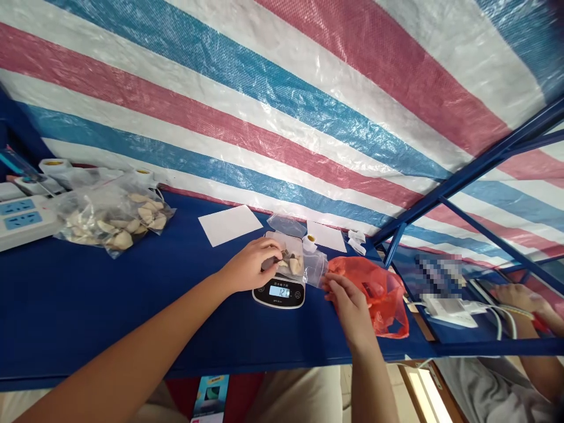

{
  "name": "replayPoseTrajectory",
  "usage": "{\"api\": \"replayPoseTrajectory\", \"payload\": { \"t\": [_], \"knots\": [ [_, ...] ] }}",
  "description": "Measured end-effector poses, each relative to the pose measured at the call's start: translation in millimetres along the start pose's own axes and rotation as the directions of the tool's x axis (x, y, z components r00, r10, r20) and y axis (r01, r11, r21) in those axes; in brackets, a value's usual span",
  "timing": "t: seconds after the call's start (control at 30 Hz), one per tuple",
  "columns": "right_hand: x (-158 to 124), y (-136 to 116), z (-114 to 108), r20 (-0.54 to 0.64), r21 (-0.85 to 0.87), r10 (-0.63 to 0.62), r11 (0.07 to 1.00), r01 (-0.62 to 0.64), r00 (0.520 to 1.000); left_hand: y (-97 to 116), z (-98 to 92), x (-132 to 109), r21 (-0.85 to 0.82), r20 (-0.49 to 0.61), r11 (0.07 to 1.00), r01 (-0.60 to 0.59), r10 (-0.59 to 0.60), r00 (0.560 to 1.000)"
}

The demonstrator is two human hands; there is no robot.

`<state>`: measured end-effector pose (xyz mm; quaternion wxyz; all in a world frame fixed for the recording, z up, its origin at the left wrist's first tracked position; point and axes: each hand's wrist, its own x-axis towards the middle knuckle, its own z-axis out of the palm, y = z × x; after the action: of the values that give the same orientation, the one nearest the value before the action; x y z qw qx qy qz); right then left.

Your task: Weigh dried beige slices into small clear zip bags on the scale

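A small digital scale [279, 291] stands on the blue table [88, 305], its display lit. On the scale lies a small clear bag [291, 258] with pale dried slices in it. My left hand [249, 264] rests at the bag's left side, fingers curled and pinching its edge. My right hand [348, 296] lies just right of the scale, fingers bent on the rim of a red plastic bag [381, 294].
A large clear bag of dried slices [112, 220] lies at the far left, beside a white power strip [22, 220]. Two white paper sheets [230, 224] and small empty bags [286, 223] lie behind the scale. Another person's hand [522, 296] and a white device [449, 308] are at the right.
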<state>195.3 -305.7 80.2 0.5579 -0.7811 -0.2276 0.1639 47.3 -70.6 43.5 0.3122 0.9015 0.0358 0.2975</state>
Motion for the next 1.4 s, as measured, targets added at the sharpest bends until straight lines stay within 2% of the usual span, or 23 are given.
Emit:
{"api": "replayPoseTrajectory", "payload": {
  "t": [0.1,0.17,0.23,0.27,0.3,0.33,0.37,0.4,0.47,0.5,0.53,0.63,0.73,0.8,0.9,1.03,1.13,1.3,1.4],
  "knots": [
    [17,2,27,0.022,0.075,-0.014,0.997,0.012,1.0,2,-2.2,0,-0.057,0.003,0.998,-0.004,0.005,1.0],
    [21,5,34,0.028,0.166,-0.036,0.986,0.031,0.999,1,-2.6,1,-0.124,-0.067,0.992,0.019,-0.027,0.997],
    [19,8,37,-0.006,0.34,-0.048,0.939,0.047,0.999,-2,-1.9,4,-0.237,-0.192,0.966,0.1,-0.147,0.97],
    [16,9,39,-0.04,0.428,-0.054,0.902,0.066,0.998,-4,-1.1,5,-0.322,-0.249,0.933,0.161,-0.248,0.936],
    [13,9,42,-0.077,0.498,-0.067,0.862,0.097,0.995,-6,-0.1,7,-0.43,-0.278,0.875,0.222,-0.363,0.889],
    [10,9,47,-0.113,0.542,-0.091,0.829,0.139,0.989,-7,0.9,8,-0.554,-0.264,0.787,0.271,-0.475,0.84],
    [6,8,53,-0.146,0.562,-0.126,0.806,0.187,0.981,-7,1.7,9,-0.678,-0.203,0.671,0.301,-0.564,0.8],
    [2,6,60,-0.17,0.564,-0.165,0.792,0.233,0.972,-5,2.0,11,-0.785,-0.111,0.535,0.312,-0.617,0.779],
    [-3,2,79,-0.181,0.533,-0.244,0.79,0.304,0.953,0,0.6,12,-0.909,0.076,0.283,0.305,-0.607,0.791],
    [-5,0,89,-0.161,0.504,-0.29,0.798,0.331,0.943,3,-1.3,13,-0.934,0.128,0.202,0.295,-0.581,0.804],
    [-6,-2,99,-0.123,0.471,-0.34,0.807,0.357,0.932,5,-3.9,13,-0.946,0.14,0.164,0.279,-0.57,0.81],
    [-2,-10,127,-0.022,0.351,-0.468,0.824,0.446,0.883,4,-15.2,15,-0.955,0.031,0.209,0.211,-0.636,0.771],
    [12,-17,152,0.001,0.259,-0.516,0.827,0.498,0.857,-8,-26.3,15,-0.953,-0.083,0.269,0.142,-0.68,0.729],
    [22,-22,165,0.043,0.291,-0.506,0.831,0.474,0.861,-16,-30.5,15,-0.952,-0.106,0.281,0.122,-0.675,0.73],
    [32,-26,179,0.097,0.356,-0.424,0.859,0.367,0.9,-23,-30.3,14,-0.941,-0.086,0.304,0.151,-0.644,0.76],
    [34,-26,177,0.021,0.315,-0.303,0.906,0.281,0.953,-20,-24.3,13,-0.921,-0.028,0.33,0.205,-0.581,0.813],
    [33,-26,166,-0.055,0.288,-0.289,0.912,0.293,0.956,-13,-20.7,12,-0.915,-0.004,0.339,0.221,-0.554,0.832],
    [32,-25,154,-0.099,0.217,-0.341,0.91,0.355,0.935,-3,-14.6,11,-0.855,-0.019,0.434,0.284,-0.573,0.819],
    [31,-24,154,-0.119,0.163,-0.358,0.913,0.374,0.926,-1,-10.1,13,-0.852,-0.058,0.445,0.274,-0.602,0.797]
  ]
}}
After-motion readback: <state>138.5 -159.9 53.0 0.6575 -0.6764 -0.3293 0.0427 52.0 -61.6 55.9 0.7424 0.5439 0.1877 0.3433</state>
